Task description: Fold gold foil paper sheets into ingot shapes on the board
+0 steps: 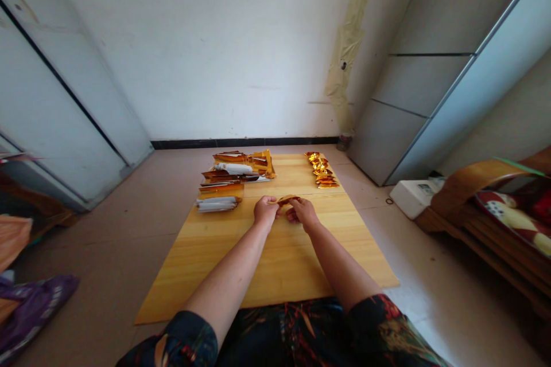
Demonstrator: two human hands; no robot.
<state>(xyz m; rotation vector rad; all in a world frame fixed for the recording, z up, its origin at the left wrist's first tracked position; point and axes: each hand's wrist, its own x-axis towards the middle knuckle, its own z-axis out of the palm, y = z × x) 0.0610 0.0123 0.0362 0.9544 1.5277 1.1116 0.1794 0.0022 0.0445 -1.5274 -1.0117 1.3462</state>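
Over the middle of the wooden board [275,266], both hands are closed on one small brown-gold foil piece [287,200]. My left hand [266,212] pinches its left end. At the right end, the fingers of my right hand [302,213] are curled around it, hiding part of it. Whether it is a sheet or a packet I cannot tell. Flat gold and white foil wrappers [221,190] lie in overlapping piles beyond my left hand. A row of shiny, puckered gold foil pieces [322,171] lies beyond my right hand, near the board's far right corner.
A white wall [236,51] with a dark skirting [241,143] rises behind the board. To the right stand a grey refrigerator [413,86], a white box [411,198] and wooden furniture [486,235]. A purple bag [43,309] lies on the floor at left.
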